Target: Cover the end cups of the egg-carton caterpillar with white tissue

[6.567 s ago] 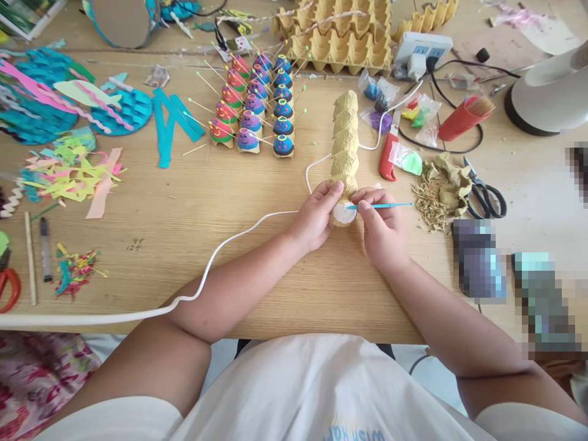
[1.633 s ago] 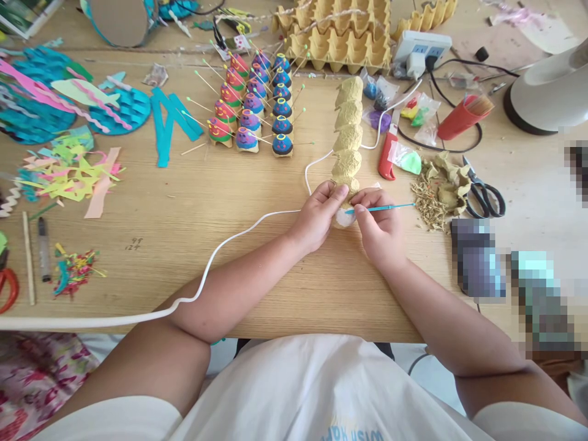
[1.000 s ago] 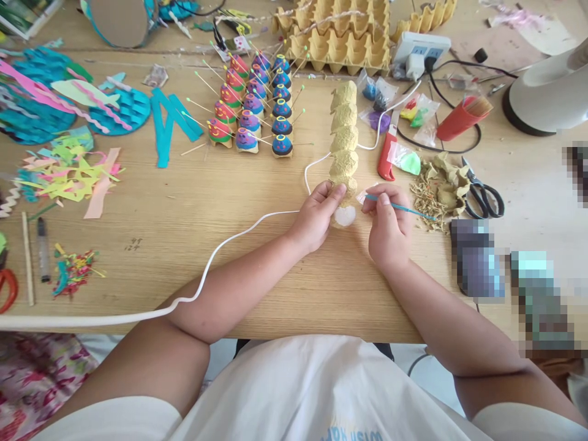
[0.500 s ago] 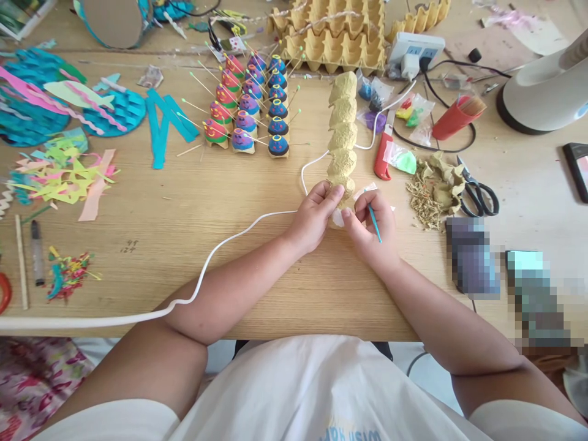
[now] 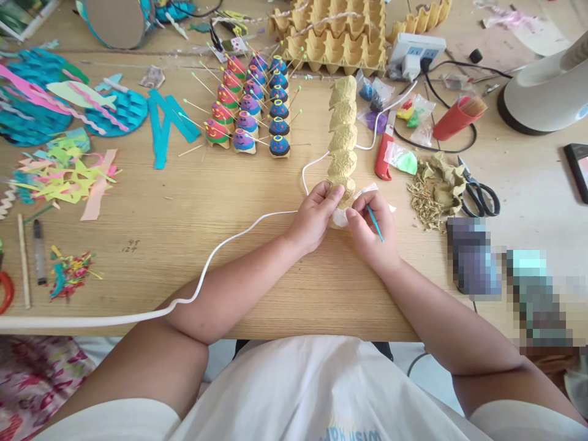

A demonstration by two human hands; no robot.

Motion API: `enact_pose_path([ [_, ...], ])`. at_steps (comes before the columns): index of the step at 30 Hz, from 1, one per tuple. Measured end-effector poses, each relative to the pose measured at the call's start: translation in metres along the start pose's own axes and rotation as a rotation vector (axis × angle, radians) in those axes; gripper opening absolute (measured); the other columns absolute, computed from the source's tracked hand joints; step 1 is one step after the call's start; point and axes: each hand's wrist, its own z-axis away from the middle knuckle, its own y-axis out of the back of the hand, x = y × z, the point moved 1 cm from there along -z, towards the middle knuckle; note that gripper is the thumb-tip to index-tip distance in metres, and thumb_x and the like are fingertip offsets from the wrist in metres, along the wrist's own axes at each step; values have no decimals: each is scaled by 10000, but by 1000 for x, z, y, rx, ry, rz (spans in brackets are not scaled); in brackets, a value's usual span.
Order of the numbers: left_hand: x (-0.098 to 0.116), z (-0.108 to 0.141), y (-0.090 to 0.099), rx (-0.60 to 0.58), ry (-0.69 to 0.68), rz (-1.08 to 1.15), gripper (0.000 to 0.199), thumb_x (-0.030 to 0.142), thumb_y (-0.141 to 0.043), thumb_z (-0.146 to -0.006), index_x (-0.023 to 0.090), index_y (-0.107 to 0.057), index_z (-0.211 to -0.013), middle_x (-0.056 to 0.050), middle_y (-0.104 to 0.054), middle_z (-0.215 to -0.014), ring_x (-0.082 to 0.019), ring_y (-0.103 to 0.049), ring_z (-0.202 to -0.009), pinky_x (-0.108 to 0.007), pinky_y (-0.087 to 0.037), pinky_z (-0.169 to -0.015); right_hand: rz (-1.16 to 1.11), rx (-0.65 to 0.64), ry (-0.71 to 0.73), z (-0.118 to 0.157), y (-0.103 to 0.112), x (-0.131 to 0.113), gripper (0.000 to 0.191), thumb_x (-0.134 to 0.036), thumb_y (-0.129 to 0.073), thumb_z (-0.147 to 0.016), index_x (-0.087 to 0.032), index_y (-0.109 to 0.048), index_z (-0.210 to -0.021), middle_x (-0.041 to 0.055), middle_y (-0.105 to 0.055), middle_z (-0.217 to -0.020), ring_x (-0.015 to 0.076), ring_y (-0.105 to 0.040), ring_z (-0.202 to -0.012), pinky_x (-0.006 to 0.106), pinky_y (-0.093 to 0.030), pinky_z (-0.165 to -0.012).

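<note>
A strip of tan egg-carton cups [image 5: 342, 138] stretches away from me on the table, bumps upward. My left hand [image 5: 315, 220] is closed on its near end, thumb on top of a cup. At that end cup sits a white patch [image 5: 340, 218], its material unclear. My right hand [image 5: 374, 229] pinches a thin blue stick-like tool [image 5: 375, 223], its lower end pointing toward me. The right thumb is by the white patch; whether it presses on it I cannot tell. A small clear plastic bag [image 5: 367, 190] lies partly behind the right fingers.
Painted egg-carton caterpillars [image 5: 247, 122] with pin feelers stand left of the strip. To the right lie a red utility knife [image 5: 384, 153], bags of coloured clay [image 5: 407, 162], carton scraps [image 5: 434, 184] and black scissors [image 5: 480, 196]. A white cable [image 5: 220, 245] crosses my left arm.
My right hand has shifted very slightly to the right with the blue tool, showing a little more of the white patch. My left hand keeps its grip on the strip.
</note>
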Motion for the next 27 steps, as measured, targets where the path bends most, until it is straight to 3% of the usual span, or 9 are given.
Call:
enact_pose_path([
  [8, -1, -1, 3, -32, -43, -32, 416, 407, -877, -910, 211, -536, -775, 51, -580, -737, -89, -542, -673, -228, -449, -653, -19, -21, -5, -1, -1, 1, 404, -505, -834, -911, -261, -514, -875, -58, -444, -759, 133, -420, -681, 317, -364, -649],
  [14, 0, -1, 1, 16, -7, -12, 362, 362, -832, -954, 208, -550, -787, 46, -596, -749, -94, -544, -675, -245, -426, -654, -66, -31, -7, -1, -1, 0, 444, -627, -765, -938, -262, -516, -897, -45, -463, -792, 139, -429, -697, 322, -372, -644],
  [27, -1, -5, 5, 7, -20, 17, 341, 362, -826, -957, 207, -579, -782, 46, -600, -741, -91, -563, -656, -240, -448, -646, -83, -65, -56, -1, -1, -1, 453, -637, -784, -922, -272, -517, -948, -44, -442, -798, 144, -412, -702, 324, -368, -664],
])
